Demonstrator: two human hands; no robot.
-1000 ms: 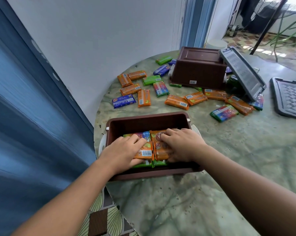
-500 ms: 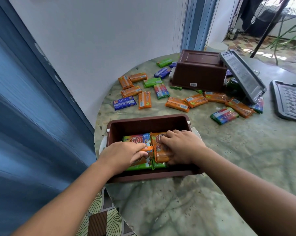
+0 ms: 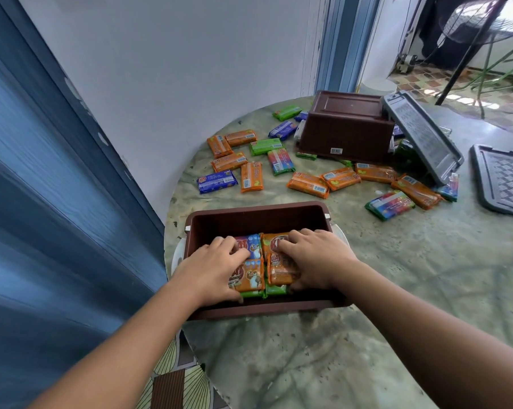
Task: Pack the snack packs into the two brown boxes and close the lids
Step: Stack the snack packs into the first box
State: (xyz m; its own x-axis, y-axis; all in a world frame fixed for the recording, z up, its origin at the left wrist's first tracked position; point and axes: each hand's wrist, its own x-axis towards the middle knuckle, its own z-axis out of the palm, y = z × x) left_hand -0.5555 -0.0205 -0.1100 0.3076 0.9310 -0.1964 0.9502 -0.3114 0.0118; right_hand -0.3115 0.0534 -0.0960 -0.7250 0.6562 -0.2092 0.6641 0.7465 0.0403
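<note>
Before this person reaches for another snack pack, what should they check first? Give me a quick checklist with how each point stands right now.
1. Open brown plastic box upright near the table edge: ok.
2. Room left in it: ok, the far half is bare.
3. Packed orange snack packs lying flat: ok, left hand and right hand press on them.
4. Hands free to pick: not ok, both are busy.
5. Second brown box ready: not ok, it lies upside down.
6. Loose packs within reach on the green marbled table: cannot tell.
</note>
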